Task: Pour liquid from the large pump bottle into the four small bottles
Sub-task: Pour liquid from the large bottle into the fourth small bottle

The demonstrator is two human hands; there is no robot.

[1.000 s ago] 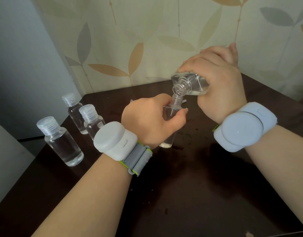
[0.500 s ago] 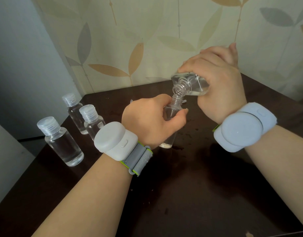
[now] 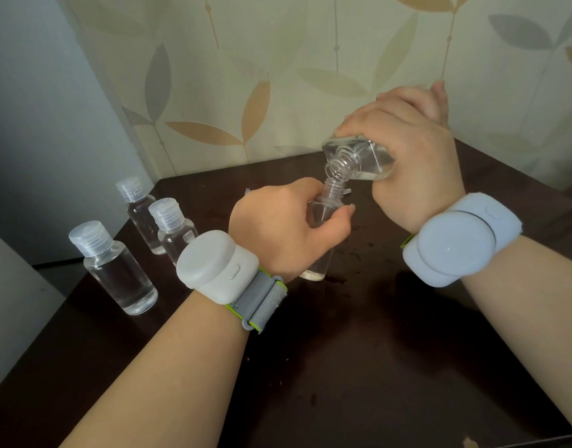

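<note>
Right hand (image 3: pixel 414 150) grips the tilted large bottle (image 3: pixel 359 161), neck over the small bottle (image 3: pixel 325 218) the left hand (image 3: pixel 278 221) clasps steady for pouring.

Right hand (image 3: pixel 414 156) grips the tilted large bottle (image 3: pixel 359 160), its threaded neck just above the mouth of an open small bottle (image 3: pixel 326 215) held upright by the left hand (image 3: pixel 278 221). Three capped small bottles (image 3: pixel 116 270) stand at left on the dark table (image 3: pixel 375 350).
</note>
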